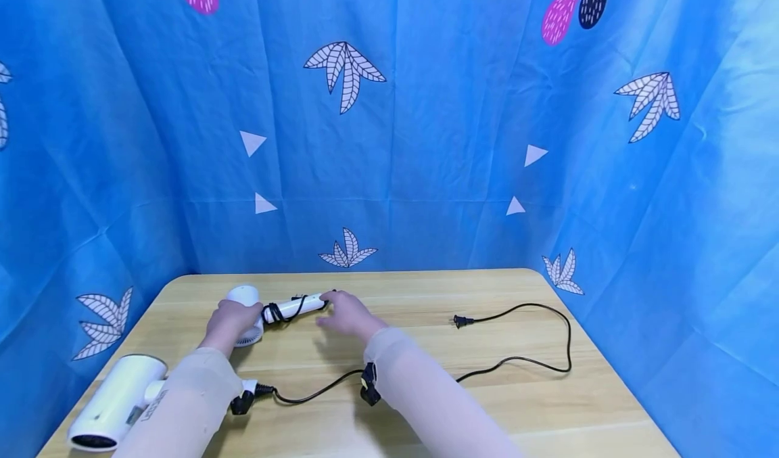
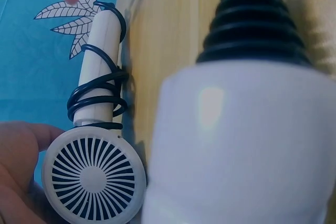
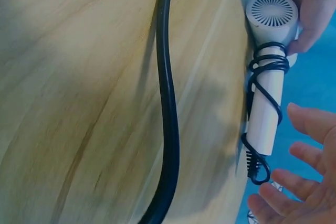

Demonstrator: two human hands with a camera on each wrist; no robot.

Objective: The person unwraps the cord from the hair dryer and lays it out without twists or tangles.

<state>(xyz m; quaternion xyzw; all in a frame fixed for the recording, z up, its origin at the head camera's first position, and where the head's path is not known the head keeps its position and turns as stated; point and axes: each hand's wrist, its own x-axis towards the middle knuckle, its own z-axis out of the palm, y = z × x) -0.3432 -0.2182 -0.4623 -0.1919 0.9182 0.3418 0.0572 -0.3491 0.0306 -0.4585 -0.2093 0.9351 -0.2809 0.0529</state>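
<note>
Sleeves (image 1: pixel 426 390) nearest, stretched over table (image 1: pixel 304 434). Larger hair dryer (image 1: pixel 118 394) lying front left. Smaller hair dryer (image 3: pixel 270 85) at far left of table, long axis sideways, handle (image 1: pixel 312 302) pointing right, grille (image 2: pixel 93 179) facing person. Left hand (image 1: pixel 233 321) with fingers curled round its head, seemingly steadying it; right hand (image 1: pixel 349 314) with fingers spread, holding nothing, beside handle end. Cord (image 2: pixel 100 99) wound round handle, likely for tidiness; plug (image 1: pixel 462 321) at right

White hair dryer (image 3: pixel 262 113), black cord (image 2: pixel 79 92), blue leaf-patterned curtain (image 1: pixel 438 106), sleeves (image 1: pixel 426 383) perhaps cream.
</note>
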